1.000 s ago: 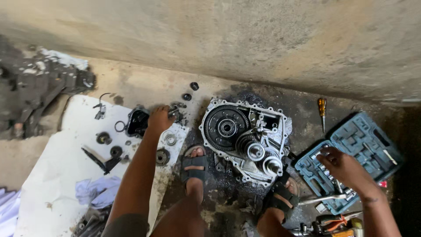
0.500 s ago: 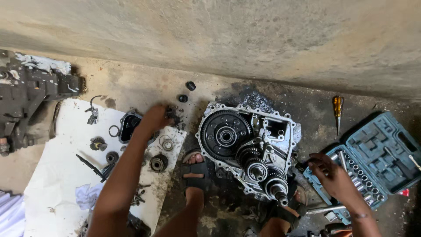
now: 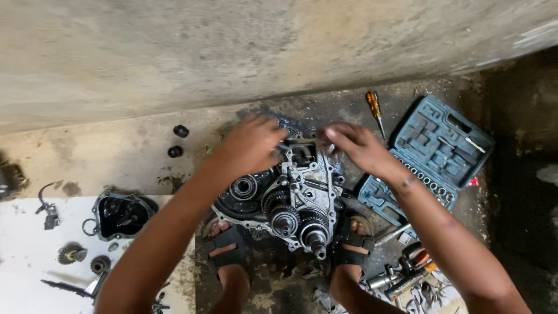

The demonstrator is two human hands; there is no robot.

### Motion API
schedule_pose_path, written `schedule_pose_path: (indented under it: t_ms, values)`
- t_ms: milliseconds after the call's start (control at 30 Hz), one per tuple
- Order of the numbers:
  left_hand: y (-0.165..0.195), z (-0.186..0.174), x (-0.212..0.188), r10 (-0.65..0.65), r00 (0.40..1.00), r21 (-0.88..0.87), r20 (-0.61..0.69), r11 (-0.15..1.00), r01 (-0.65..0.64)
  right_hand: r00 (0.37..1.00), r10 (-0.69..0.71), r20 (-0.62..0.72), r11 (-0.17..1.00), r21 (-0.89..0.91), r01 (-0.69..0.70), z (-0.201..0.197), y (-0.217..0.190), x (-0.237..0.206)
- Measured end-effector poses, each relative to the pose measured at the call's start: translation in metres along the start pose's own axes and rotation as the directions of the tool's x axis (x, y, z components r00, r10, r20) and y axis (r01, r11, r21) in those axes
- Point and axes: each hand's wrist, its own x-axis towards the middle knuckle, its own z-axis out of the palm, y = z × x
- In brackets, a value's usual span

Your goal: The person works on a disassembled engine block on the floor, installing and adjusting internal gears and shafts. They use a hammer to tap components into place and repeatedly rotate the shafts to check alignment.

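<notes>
A greasy metal gearbox housing with exposed gears and shafts lies on the oily floor between my two sandalled feet. My left hand rests on its far upper left edge, fingers curled around a metal part there. My right hand reaches in from the right to the same far edge, fingers bent and touching the top of the housing. What the fingertips grip is hidden by the hands themselves.
An open blue socket-set case lies to the right, a screwdriver with an orange handle beside it. A black cover, small gears and loose parts sit on a white sheet at left. Loose tools lie near my right foot. A concrete wall runs behind.
My left hand left the parts on the white sheet and my right hand left the socket case. Both have come to the gearbox's far edge. The view has shifted towards the gearbox.
</notes>
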Motion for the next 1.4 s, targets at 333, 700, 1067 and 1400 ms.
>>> schedule_pose_path:
  t_ms: [333, 700, 1067, 1400]
  values:
    - [0.032, 0.078, 0.081, 0.118, 0.98, -0.225, 0.158, 0.971, -0.08, 0.988, 0.002, 0.152, 0.993, 0.119, -0.02, 0.028, 0.058, 0.003]
    - [0.0, 0.079, 0.066, -0.192, 0.952, -0.682, 0.239, 0.665, 0.305, 0.989, 0.149, 0.006, 0.897, 0.421, -0.138, 0.04, 0.104, -0.005]
    - [0.011, 0.09, 0.041, -0.171, 0.984, -0.901, 0.053, 0.417, 0.121, 0.96, 0.274, 0.066, 0.549, 0.808, -0.212, 0.031, 0.097, -0.032]
    - [0.032, 0.076, 0.055, -0.298, 0.955, -0.85, -0.014, 0.506, 0.146, 0.995, 0.06, -0.081, 0.881, 0.472, -0.015, 0.053, 0.048, -0.045]
